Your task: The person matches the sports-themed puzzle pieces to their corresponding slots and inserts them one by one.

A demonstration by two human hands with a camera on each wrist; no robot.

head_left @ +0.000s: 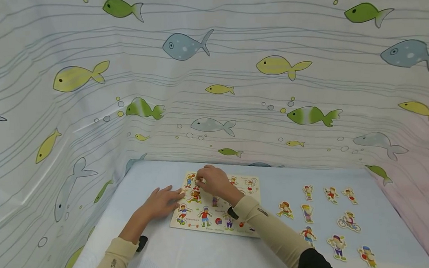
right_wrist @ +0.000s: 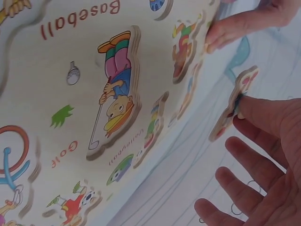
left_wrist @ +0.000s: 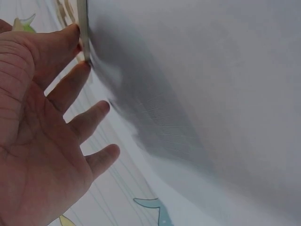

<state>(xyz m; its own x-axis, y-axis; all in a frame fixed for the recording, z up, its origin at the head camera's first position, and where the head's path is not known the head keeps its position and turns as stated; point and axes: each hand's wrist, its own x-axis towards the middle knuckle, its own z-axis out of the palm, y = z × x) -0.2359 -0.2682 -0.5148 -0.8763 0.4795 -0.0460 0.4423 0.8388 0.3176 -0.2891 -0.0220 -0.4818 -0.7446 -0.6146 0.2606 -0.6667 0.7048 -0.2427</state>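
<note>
A wooden sports picture puzzle board point(head_left: 175, 222) lies on the table, with printed figures and words such as "Baseball" and "Golf". At its left edge is my left hand point(head_left: 163, 202), fingers spread and nearly straight; in the left wrist view thumb and forefinger point(left_wrist: 70, 87) touch the board's side. My right hand point(head_left: 217, 183) is above the board's upper left part. Between thumb and forefinger it pinches a figure-shaped puzzle piece point(right_wrist: 233, 106), seen nearly edge-on, its picture unclear. The right wrist view shows a golfer figure point(right_wrist: 117, 89) on the board.
Several loose figure pieces lie spread on the table point(head_left: 273, 245) to the board's right, among them a cyclist point(head_left: 349, 222) and a running figure point(head_left: 285, 210). A fish-printed sheet point(head_left: 249, 103) hangs behind and on both sides of the table.
</note>
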